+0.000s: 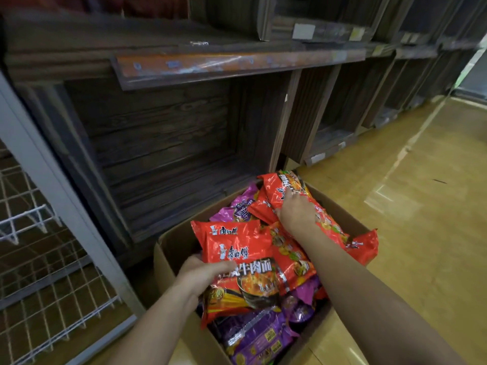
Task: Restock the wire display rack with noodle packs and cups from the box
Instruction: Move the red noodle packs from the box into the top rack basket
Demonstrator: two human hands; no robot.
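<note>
Reaches into the cardboard box [171,248] with both hands, well apart. Grips a red noodle pack [239,248] over the box's near-left side in the left hand [203,272]. Clutches a second red pack [284,185] at the box's far rim in the right hand [297,214]. Works above purple packs [255,335] inside the box, wire display rack [52,285] left of it.

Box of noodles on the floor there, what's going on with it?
A person reaches into a cardboard box of red and purple packs on the floor. The left hand grips a red noodle pack at the near side. The right hand lies on a second red pack farther back; whether it grips is unclear. Neither is on the wire rack at the left yet.
</note>
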